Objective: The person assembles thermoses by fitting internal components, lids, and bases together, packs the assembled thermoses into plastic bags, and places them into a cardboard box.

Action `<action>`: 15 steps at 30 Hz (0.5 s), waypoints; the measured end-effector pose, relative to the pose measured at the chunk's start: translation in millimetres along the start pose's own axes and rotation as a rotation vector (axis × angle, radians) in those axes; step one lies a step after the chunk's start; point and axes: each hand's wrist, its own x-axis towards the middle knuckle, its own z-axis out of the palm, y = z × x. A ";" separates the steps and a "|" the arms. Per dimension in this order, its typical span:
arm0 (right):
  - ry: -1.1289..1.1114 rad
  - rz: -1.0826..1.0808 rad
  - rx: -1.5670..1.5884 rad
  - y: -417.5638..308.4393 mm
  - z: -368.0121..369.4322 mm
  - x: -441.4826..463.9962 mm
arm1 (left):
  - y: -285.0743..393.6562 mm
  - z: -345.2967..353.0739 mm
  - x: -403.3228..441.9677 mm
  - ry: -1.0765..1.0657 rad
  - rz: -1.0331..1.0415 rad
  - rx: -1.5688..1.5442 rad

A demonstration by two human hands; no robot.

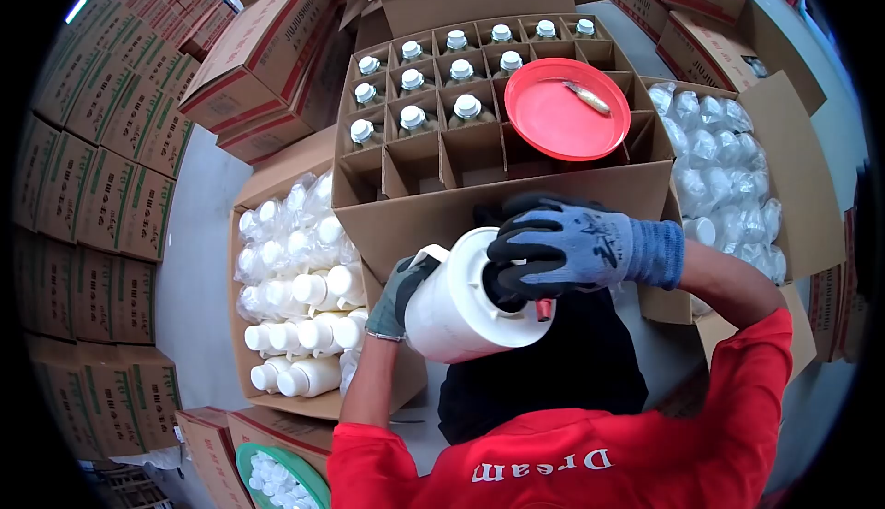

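Observation:
A white plastic jug [447, 320] with a handle lies tilted in front of my chest, its round dark opening facing right. My gloved left hand [406, 295] is closed around the handle side of the jug. Over the opening curls my gloved right hand [572, 246], its black-coated fingertips at the rim. A small red piece [544, 309] shows just below those fingers; whatever they pinch is hidden. Beyond my hands stands a divided carton [502, 194] with several white-capped bottles [412, 117] in its cells. On its right part rests a red round tray [539, 136] carrying a small slim metallic object [587, 98].
At left, an open carton [241, 325] holds several white jugs [309, 375], some in clear plastic. Another open carton [802, 195] at right holds plastic-wrapped pieces [724, 186]. A green basin [244, 463] of small white parts sits lower left. Stacked cartons [101, 168] line the left side.

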 end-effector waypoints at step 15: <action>0.483 0.990 1.000 -18.7 11.8 -20.1 | 5.9 -4.6 -35.8 0.463 0.485 0.583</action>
